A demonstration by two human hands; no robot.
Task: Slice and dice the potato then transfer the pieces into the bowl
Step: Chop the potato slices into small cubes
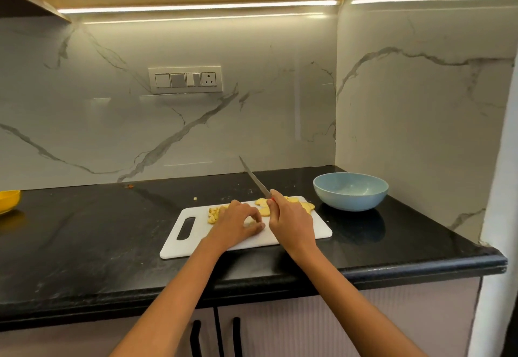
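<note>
R hand (291, 222) grips knife (253, 178), blade angled up and away, tip above counter. L hand (238, 223) rests curled on white cutting board (196, 240). Diced potato pieces (213, 214) just beyond L hand; potato slices (294, 202) beyond R hand. Blue bowl (350, 191) right of R hand, off board.

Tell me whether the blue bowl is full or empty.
Empty: the blue bowl shows only bare inner wall; the potato pieces lie on the cutting board.
</note>
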